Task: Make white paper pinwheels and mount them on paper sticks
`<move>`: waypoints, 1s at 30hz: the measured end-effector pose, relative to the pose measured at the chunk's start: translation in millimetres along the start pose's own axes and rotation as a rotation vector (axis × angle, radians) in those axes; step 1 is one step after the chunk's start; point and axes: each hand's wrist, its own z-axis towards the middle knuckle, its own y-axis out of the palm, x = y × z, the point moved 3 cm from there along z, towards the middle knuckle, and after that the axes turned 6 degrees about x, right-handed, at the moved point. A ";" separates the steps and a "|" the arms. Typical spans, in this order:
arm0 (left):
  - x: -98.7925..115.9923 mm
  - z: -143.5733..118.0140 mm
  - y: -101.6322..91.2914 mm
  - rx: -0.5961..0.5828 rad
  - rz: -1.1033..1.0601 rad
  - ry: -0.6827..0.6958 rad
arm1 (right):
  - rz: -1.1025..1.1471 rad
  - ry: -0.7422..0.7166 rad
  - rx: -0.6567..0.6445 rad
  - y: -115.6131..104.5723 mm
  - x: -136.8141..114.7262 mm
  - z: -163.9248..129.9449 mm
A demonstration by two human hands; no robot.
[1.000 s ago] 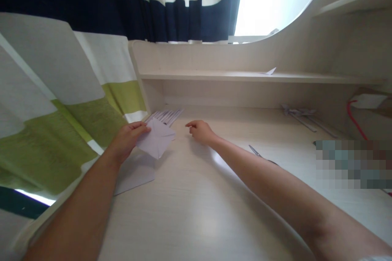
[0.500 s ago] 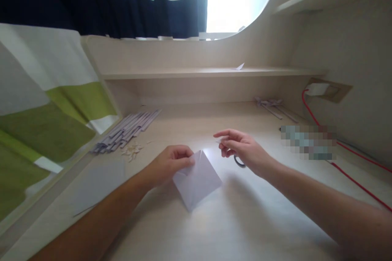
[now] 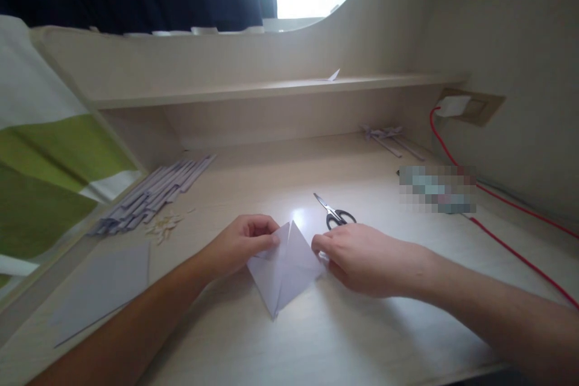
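Pinching a folded white paper (image 3: 284,265) from both sides, the person holds it low in the middle of the frame, its pointed bottom corner resting on the pale wooden desk (image 3: 344,338). The left hand (image 3: 239,244) closes thumb and fingers on the upper left flap, while the right hand (image 3: 362,256) closes its fingertips on the right corner; both grips are shut on the sheet.

The paper shows a centre crease running down to the point, with two upper flaps standing up in peaks. Folding it well seems to call for lining up the two raised edges along that crease before pressing, keeping the bottom point planted on the desk so the sheet does not skew. A light, even pinch on both sides would likely keep the thin paper from buckling, and flattening it against the desk should give a sharper crease than folding in the air.

Black-handled scissors (image 3: 335,214) lie just above the right hand, close enough that a sweeping wrist could knock them. A flat sheet (image 3: 108,283) lies at lower left, a row of rolled paper strips (image 3: 154,193) at middle left with small scraps (image 3: 165,226) beside them. A red cable (image 3: 506,247) runs down the right side, well apart from the paper.
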 end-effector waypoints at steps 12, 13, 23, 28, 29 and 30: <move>7.3 -30.8 18.4 -0.011 0.281 0.090 | 1.314 0.201 0.398 8.5 11.8 7.8; 7.6 -31.1 19.4 -0.009 0.290 0.094 | 1.341 0.202 0.408 10.4 9.8 7.7; 1.9 -30.7 21.3 0.036 0.243 0.115 | 1.394 0.204 0.364 22.7 4.0 9.8; 3.0 -29.5 24.1 0.007 0.225 0.108 | 1.360 0.234 0.418 23.0 -2.4 8.2; 3.4 -29.3 24.7 0.007 0.224 0.107 | 1.359 0.240 0.417 22.9 -3.1 7.5; 4.0 -29.3 25.4 0.010 0.227 0.112 | 1.359 0.246 0.413 23.1 -3.6 6.9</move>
